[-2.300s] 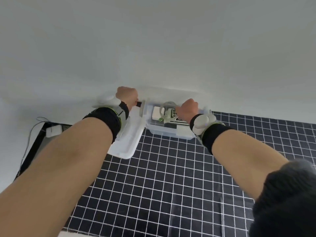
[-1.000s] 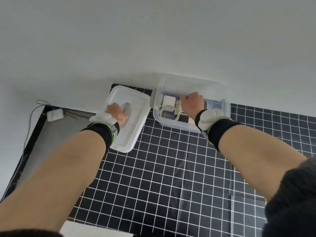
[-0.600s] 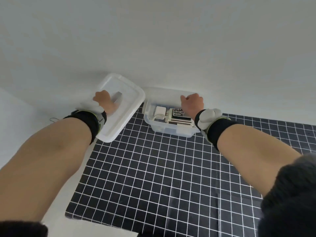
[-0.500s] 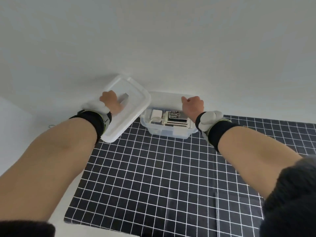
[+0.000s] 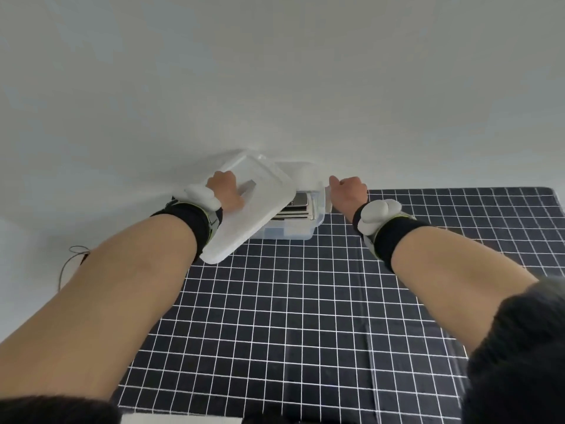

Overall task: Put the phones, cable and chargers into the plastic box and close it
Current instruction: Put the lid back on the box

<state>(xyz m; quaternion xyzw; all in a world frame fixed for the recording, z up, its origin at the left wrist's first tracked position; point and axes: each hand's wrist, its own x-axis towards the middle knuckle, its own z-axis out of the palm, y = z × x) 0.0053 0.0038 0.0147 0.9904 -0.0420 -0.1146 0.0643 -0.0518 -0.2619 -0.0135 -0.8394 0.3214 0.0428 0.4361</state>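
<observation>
A clear plastic box (image 5: pixel 293 235) stands at the far edge of the black grid mat (image 5: pixel 290 316), against the wall. Phones (image 5: pixel 298 206) lie stacked inside it; the chargers and cable are hidden under the lid. My left hand (image 5: pixel 224 191) grips the white lid (image 5: pixel 260 206) by its handle and holds it tilted over the left part of the box. My right hand (image 5: pixel 348 192) has curled fingers at the box's right end, touching its rim.
A white wall rises right behind the box. A thin wire (image 5: pixel 72 260) lies off the mat at the left. The mat's right edge (image 5: pixel 559 209) shows at the far right. Both wrists wear black bands with white pads.
My left hand has lifted the lid from the left of the box and carried it rightwards over the opening, covering the charger side. My right hand stays at the box's right end.
</observation>
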